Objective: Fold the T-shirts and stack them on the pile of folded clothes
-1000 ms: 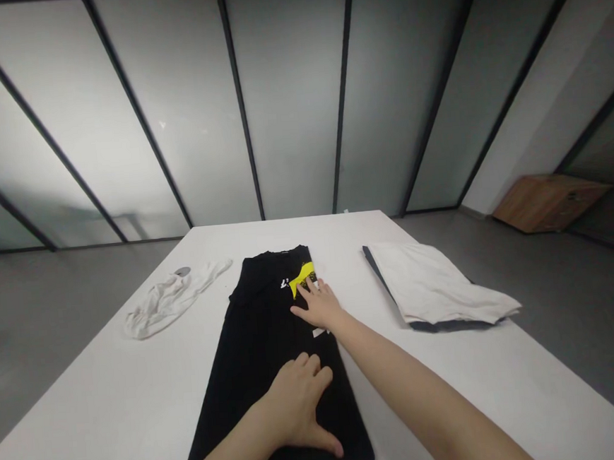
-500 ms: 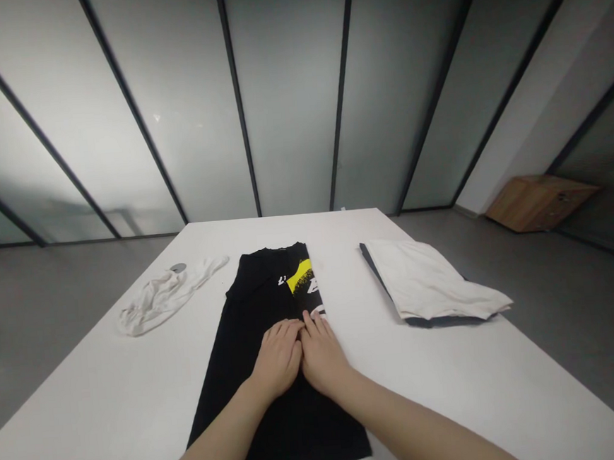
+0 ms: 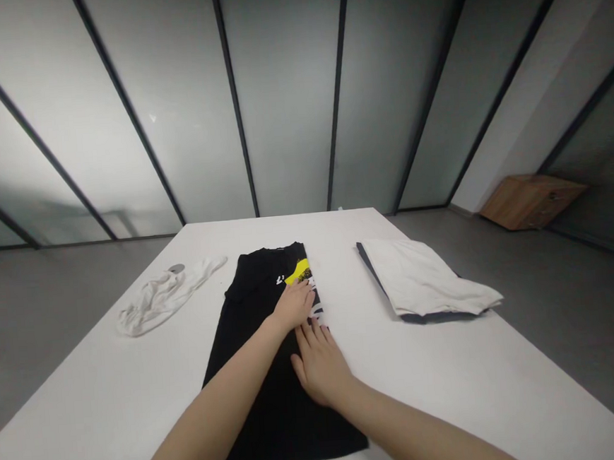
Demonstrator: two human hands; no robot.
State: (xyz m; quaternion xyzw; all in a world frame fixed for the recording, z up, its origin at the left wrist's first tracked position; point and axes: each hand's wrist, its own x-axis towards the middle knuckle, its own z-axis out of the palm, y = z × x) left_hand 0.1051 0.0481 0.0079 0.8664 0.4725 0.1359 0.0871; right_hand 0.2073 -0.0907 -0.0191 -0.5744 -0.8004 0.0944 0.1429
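Note:
A black T-shirt point(image 3: 258, 290) with a yellow and white print lies on the white table, one side folded over so it forms a long strip. My left hand point(image 3: 295, 304) rests on the printed part near the right fold, fingers stretched out. Just nearer to me, my right hand point(image 3: 320, 362) lies flat on the shirt along the same fold, its fingers spread. Neither hand grips the cloth. The print is partly hidden beneath my hands, and my left forearm covers some of the shirt's left side.
Crumpled white cloth point(image 3: 158, 300) lies on the left of the table point(image 3: 437, 397), beside a small grey disc point(image 3: 176, 268). Folded white and dark garments point(image 3: 422, 275) are stacked at the right edge. Beyond stand frosted glass panels and a wooden cabinet point(image 3: 529, 200).
My left hand has slid forward and slightly right over the print, away from my right hand. The right hand has stayed nearly in place, its thumb now spread outward.

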